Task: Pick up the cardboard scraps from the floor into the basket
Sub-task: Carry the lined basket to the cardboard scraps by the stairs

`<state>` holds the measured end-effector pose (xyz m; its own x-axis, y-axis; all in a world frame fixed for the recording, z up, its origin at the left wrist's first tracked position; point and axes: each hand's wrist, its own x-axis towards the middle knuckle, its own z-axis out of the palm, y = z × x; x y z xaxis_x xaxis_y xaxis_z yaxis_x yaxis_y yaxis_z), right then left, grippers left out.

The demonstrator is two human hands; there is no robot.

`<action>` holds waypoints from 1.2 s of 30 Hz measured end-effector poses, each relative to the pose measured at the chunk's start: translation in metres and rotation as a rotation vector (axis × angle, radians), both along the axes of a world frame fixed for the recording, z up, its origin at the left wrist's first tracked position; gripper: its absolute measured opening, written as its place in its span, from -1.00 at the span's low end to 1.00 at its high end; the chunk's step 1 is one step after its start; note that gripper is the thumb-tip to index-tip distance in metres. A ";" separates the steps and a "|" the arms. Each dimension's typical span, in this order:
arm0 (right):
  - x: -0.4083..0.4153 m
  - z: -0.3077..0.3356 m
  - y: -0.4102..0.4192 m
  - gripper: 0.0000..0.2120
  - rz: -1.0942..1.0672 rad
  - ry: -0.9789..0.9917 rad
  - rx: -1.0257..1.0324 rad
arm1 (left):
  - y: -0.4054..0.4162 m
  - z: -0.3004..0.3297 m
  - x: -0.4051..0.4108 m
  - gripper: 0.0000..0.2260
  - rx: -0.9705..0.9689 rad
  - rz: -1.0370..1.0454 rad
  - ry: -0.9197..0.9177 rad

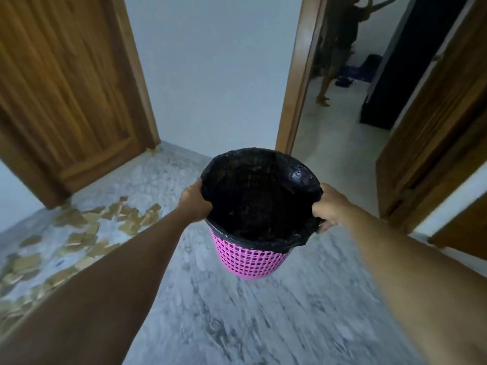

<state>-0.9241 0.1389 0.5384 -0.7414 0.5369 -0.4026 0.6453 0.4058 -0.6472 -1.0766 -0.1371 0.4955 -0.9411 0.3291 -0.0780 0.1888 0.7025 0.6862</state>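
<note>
Two hands are gripping the pink mesh basket (249, 262) between them by its black-lined rim, left hand (194, 201) and right hand (330, 206) curled over opposite sides; cardboard scraps (79, 233) are lying scattered on the floor (263, 325) left of the left hand.

Floor (263, 325) blurred — basket's (247, 259) contents indistinct

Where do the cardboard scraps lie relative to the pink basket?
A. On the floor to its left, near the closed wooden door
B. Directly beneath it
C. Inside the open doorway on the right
A: the cardboard scraps are strewn across the floor left of the pink basket, below the closed wooden door.
</note>
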 end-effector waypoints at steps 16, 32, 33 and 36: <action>-0.316 0.003 -0.094 -0.35 0.570 0.001 0.003 | -0.147 -0.037 -0.162 -0.31 0.135 0.564 -0.031; -0.555 -0.038 -0.307 -0.65 0.974 -0.041 0.060 | -0.309 -0.050 -0.253 -0.37 0.057 0.962 -0.063; -0.571 -0.045 -0.325 -0.65 1.004 -0.056 0.073 | -0.321 -0.053 -0.255 -0.39 0.057 1.012 -0.076; -0.601 -0.061 -0.367 -0.64 1.057 -0.068 0.128 | -0.342 -0.060 -0.256 -0.45 0.048 1.112 -0.103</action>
<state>-1.5252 -0.2283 0.4772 -0.8333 -0.3249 -0.4472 -0.0410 0.8431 -0.5361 -1.3329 -0.4790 0.4359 -0.7036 -0.6869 -0.1821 -0.5874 0.4179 0.6931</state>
